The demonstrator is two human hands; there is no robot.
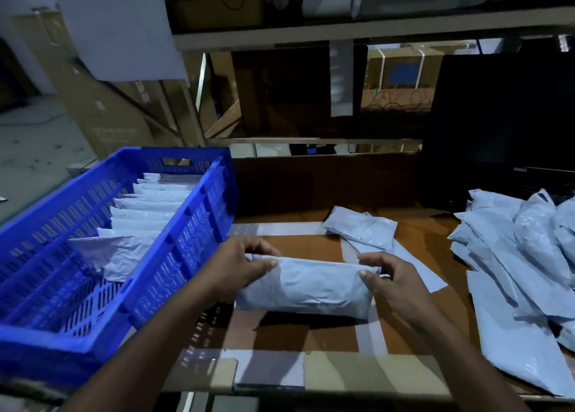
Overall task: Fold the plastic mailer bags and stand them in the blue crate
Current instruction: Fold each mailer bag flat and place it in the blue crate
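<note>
Both hands were on it: the left hand (245, 263) pinched the top left corner of the folded mailer bag (306, 290), thumb on the near face and fingers curled behind, while the right hand (384, 276) gripped the top right corner the same way. The bag hung between them, upper edge level, its lower edge just above the cardboard work surface (311, 333), and it looked already doubled over, though the dim light made the fold lines hard to read. To finish this step well, the judgement was simple: keep the top edge taut and level so the fold does not spring open, carry it left over the near wall of the blue crate (186, 234), and lower it upright against the last bag in the standing row (140, 221), which ran from the far end toward the front. The front of the crate showed bare floor, so room was there. Slick plastic likes to slide and unfold, so letting go would best come only once the bag leans on its neighbour. Unfolded bags lay heaped at the right (513, 256), well apart from the hands.
</note>
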